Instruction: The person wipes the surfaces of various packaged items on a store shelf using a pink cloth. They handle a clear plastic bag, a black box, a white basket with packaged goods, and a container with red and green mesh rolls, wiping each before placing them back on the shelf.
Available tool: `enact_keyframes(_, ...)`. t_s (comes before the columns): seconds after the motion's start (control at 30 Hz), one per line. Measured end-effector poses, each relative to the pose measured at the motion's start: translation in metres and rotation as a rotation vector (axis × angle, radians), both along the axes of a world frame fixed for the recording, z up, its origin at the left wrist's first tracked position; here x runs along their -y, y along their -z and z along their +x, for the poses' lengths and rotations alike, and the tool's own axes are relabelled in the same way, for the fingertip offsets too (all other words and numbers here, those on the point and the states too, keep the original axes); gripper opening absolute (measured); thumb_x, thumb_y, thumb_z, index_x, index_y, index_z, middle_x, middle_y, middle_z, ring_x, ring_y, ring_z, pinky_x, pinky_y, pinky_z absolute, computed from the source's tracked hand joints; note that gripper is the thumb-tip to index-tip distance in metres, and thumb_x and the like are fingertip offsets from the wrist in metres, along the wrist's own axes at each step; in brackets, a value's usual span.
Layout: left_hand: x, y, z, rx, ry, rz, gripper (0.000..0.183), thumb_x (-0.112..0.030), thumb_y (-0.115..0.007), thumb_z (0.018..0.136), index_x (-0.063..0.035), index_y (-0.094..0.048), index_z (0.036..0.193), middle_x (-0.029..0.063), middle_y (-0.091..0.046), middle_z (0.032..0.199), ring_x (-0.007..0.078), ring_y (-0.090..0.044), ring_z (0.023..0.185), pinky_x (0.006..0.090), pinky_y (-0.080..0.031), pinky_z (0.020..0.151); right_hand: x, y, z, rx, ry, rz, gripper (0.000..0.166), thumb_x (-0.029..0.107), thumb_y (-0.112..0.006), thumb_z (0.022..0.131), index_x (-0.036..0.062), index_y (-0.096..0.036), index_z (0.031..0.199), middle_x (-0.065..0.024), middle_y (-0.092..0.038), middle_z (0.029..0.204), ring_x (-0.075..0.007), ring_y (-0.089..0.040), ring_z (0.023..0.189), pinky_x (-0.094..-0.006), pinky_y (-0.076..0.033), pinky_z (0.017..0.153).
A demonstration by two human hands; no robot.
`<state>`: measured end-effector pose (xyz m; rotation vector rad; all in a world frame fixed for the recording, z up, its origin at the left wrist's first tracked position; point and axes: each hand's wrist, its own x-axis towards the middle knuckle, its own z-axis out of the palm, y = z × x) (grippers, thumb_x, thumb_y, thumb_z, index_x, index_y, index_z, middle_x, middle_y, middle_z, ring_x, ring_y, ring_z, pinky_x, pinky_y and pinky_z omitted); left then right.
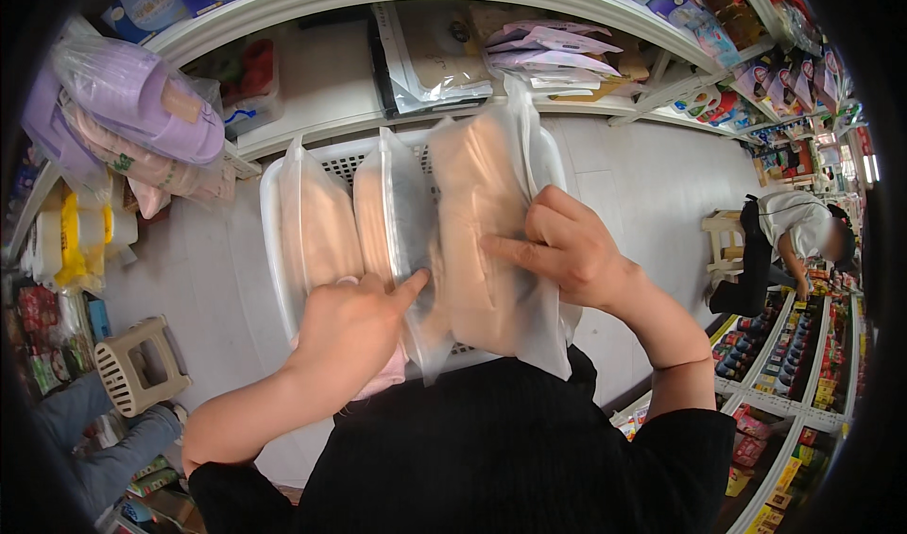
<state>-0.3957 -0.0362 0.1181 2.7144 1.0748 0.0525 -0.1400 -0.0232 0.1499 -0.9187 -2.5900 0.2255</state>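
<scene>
A white plastic basket [271, 233] with a perforated wall stands in front of me. Several frosted zip bags with beige contents stand side by side in it. My right hand [577, 250] grips the edge of the large right-hand bag [471, 250], its index finger extended across the bag's face; its thumb is hidden. My left hand [358, 328] lies over the lower ends of the left bag [319, 229] and the middle bag [374, 211], one finger reaching toward the translucent middle sleeve. Pink material [386, 376] shows beneath that hand; whether it is held is hidden.
A white shelf [322, 73] with packages runs behind the basket. Bagged purple slippers [159, 109] hang at left. A beige stool [142, 367] stands near a person's jeans-clad legs [134, 456]. At right, another person [786, 240] bends toward stocked shelves beside a second stool [723, 240].
</scene>
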Motion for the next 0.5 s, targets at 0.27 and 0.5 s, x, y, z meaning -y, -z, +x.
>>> enact_keyframes(0.27, -0.006, 0.013, 0.001, 0.010, 0.114, 0.162, 0.021, -0.014, -0.060, 0.064, -0.0116, -0.062, 0.085, 0.0020, -0.047, 0.065, 0.0156, -0.052, 0.055, 0.0282, -0.040, 0.045, -0.002, 0.013, -0.010, -0.050, -0.097, 0.001, 0.037, 0.002, -0.059, 0.052, 0.0001, -0.062, 0.089, -0.0053, -0.040, 0.068, -0.0227, -0.045, 0.066, -0.0317, -0.040, 0.054)
enact_keyframes(0.5, 0.000, 0.012, -0.023, 0.090, 0.078, 0.231, 0.019, -0.012, -0.063, 0.063, -0.0107, -0.061, 0.083, 0.0020, -0.044, 0.064, 0.0158, -0.049, 0.053, 0.0291, -0.039, 0.045, -0.008, 0.062, -0.021, 0.055, -0.024, -0.069, 0.027, 0.005, -0.056, 0.065, 0.0010, -0.061, 0.091, -0.0065, -0.046, 0.077, -0.0226, -0.048, 0.080, -0.0308, -0.044, 0.061)
